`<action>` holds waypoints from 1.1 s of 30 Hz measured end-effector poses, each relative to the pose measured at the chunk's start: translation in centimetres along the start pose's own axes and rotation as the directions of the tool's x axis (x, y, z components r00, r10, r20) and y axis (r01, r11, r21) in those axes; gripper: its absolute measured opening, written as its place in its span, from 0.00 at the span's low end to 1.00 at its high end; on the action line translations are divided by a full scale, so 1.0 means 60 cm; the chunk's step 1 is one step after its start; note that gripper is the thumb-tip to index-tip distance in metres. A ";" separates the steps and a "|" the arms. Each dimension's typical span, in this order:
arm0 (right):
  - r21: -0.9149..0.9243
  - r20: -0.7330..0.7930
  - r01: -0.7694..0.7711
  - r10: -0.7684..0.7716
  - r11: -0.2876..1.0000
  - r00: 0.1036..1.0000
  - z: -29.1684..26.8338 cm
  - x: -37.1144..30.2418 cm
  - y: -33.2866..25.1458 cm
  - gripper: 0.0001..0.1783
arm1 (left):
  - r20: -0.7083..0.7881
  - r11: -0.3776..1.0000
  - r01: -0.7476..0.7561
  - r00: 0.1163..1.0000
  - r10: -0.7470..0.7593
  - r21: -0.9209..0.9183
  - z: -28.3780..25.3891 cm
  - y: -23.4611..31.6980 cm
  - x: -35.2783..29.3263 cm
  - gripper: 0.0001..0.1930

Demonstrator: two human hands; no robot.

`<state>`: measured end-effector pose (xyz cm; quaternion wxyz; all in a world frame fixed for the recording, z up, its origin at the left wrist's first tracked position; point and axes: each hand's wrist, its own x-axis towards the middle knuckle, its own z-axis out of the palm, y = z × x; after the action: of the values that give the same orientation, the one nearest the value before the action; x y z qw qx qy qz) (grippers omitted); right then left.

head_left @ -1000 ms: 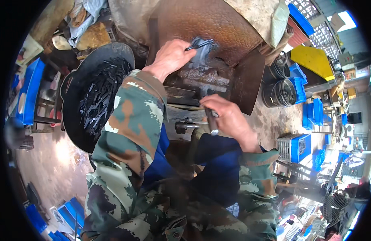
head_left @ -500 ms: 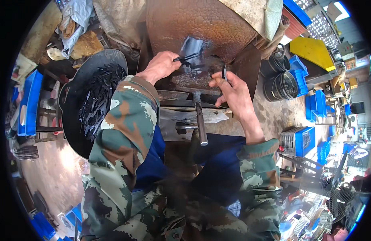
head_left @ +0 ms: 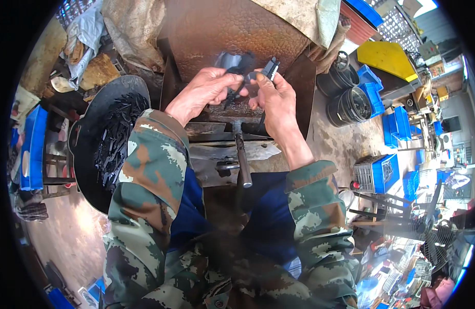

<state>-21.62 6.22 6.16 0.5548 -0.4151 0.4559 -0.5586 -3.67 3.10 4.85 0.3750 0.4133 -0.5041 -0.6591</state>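
In front of a rusty brown machine housing (head_left: 232, 33), my two hands are close together over its dirty metal ledge. My left hand (head_left: 201, 91) pinches dark thin strips (head_left: 231, 99), partly blurred and hidden by the fingers. My right hand (head_left: 278, 103) grips a dark flat piece with a light ridged edge (head_left: 270, 68), which stands up past the thumb and index finger. Behind the hands, a shiny grey metal part (head_left: 228, 59) shows on the machine. Below them a round metal bar (head_left: 241, 159) sticks out toward me.
To my left stands a black bin (head_left: 83, 154) heaped with dark flat strips (head_left: 116, 139). Black buckets (head_left: 345, 105), a yellow panel (head_left: 386, 62) and blue crates (head_left: 394, 129) are on the right. Sacking (head_left: 134, 31) drapes the machine's back left.
My right hand has moved up and left, bringing its dark piece beside my left hand, which has shifted slightly right relative to the machine. The whole view has shifted a little.
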 end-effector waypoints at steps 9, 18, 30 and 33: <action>-0.099 -0.020 -0.050 0.048 0.994 0.999 -0.020 -0.013 -0.003 0.11 | -0.156 0.947 0.059 0.988 -0.009 0.316 -0.078 -0.054 0.048 0.14; -0.145 -0.009 -0.040 0.040 0.989 0.999 -0.033 -0.016 -0.003 0.13 | 0.137 0.708 -0.220 0.975 0.173 0.671 -0.090 -0.095 0.063 0.11; 0.036 -0.034 -0.085 0.086 0.996 0.996 -0.050 -0.015 -0.024 0.14 | 0.265 0.661 -0.317 0.947 0.181 0.680 -0.100 -0.085 0.056 0.15; 0.081 -0.038 -0.117 0.121 0.990 0.992 -0.048 -0.022 -0.031 0.13 | 0.174 0.508 -0.277 0.955 0.240 0.816 -0.076 -0.072 0.039 0.15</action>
<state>-24.80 7.63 7.36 0.5932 -0.3529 0.4692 -0.5508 -0.69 0.26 -0.44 0.2184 0.4485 -0.8183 -0.2856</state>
